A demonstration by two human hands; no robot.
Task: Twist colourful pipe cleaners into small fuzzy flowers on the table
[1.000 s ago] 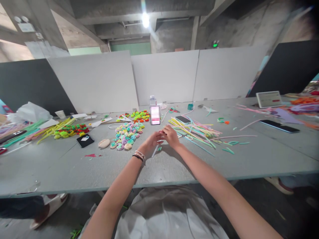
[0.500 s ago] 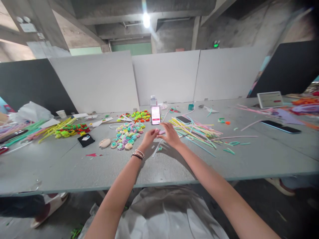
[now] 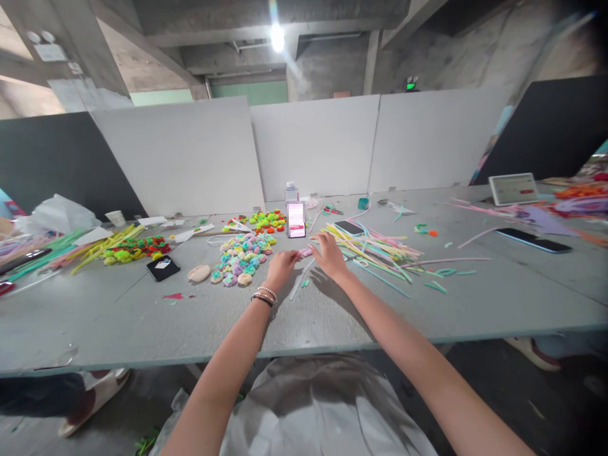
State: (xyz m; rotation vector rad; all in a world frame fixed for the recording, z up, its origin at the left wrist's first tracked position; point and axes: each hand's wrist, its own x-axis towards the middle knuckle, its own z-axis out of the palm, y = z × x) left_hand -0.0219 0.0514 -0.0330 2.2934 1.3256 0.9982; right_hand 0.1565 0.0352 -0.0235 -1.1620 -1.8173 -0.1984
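Note:
My left hand [image 3: 282, 268] pinches a small pink and lilac fuzzy piece [image 3: 304, 253] at its left end. On the other side, my right hand [image 3: 327, 255] is beside the piece with its thumb and fingers apart. Just beyond both hands a lit phone [image 3: 297, 220] stands upright against a bottle [image 3: 291, 189]. A pile of pastel fuzzy pieces [image 3: 244, 253] lies left of my left hand, and a bundle of pastel fuzzy stems [image 3: 375, 249] spreads to the right of my right hand.
The grey table [image 3: 213, 326] also carries a black square item [image 3: 163, 268], red and yellow-green pieces [image 3: 137, 249], a dark phone [image 3: 532, 240], a tablet [image 3: 513, 189] and a plastic bag [image 3: 59, 215]. White panels [image 3: 313, 149] stand behind.
The fingers of my right hand have parted from the small piece and drawn slightly back. My left hand has turned a little and still pinches it.

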